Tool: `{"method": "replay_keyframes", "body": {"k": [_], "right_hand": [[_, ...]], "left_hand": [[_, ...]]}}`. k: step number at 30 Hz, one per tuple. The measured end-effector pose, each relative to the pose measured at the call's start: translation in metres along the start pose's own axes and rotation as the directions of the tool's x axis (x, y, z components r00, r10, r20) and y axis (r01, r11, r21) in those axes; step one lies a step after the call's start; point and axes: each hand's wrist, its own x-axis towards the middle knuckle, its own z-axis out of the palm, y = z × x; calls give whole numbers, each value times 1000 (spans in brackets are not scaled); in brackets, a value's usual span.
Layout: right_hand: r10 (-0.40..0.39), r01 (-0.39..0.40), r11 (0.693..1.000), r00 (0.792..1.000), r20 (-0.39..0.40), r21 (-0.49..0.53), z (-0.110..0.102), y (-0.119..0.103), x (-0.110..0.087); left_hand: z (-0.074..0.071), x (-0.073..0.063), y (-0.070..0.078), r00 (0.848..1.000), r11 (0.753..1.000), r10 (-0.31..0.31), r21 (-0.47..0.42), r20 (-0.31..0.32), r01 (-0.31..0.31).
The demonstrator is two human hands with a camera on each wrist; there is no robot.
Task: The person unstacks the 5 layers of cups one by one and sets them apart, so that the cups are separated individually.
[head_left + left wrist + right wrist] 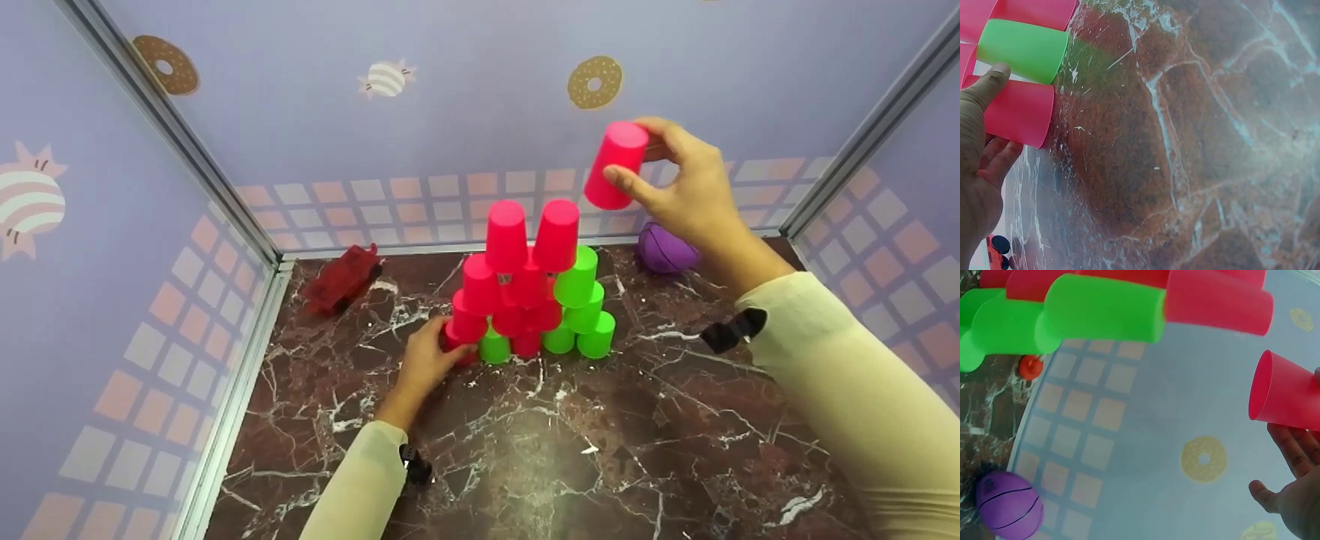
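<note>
A pyramid of upside-down pink cups (506, 236) and green cups (576, 277) stands on the marble-patterned tabletop, with two pink ones at its top. My left hand (429, 352) holds the pink cup (1024, 115) at the bottom left corner, thumb on one side and fingers on the other. Beside that one sits a green cup (1024, 49). Up to the right of the top row, my right hand (694, 180) grips another pink cup (625, 146) between thumb and fingers. It is in the air, mouth down and slightly tilted, apart from the pyramid.
A red toy (341, 279) lies on the tabletop (540, 465) at the back left. Behind the pyramid to the right is a purple ball (666, 249). In the right wrist view a small orange-red object (1031, 367) shows near the wall's foot. Printed panels (480, 97) enclose three sides.
</note>
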Motion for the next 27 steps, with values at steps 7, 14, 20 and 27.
{"method": "replay_keyframes", "body": {"k": [7, 14, 20, 27], "right_hand": [[156, -156, 986, 988, 7, -54, -18, 46, -24], [313, -306, 947, 948, 66, -98, -30, 99, -63], [336, -323, 934, 939, 66, -155, -24, 141, -100], [321, -301, 929, 945, 63, -217, -9, 183, -144]], "left_hand": [[1, 0, -2, 1000, 1000, 3, 28, -14, -2], [2, -1, -2, 1000, 999, 5, 35, -17, -4], [1, 2, -2, 1000, 999, 0, 39, -15, 1], [3, 0, -3, 1000, 1000, -13, 29, -9, 13]]}}
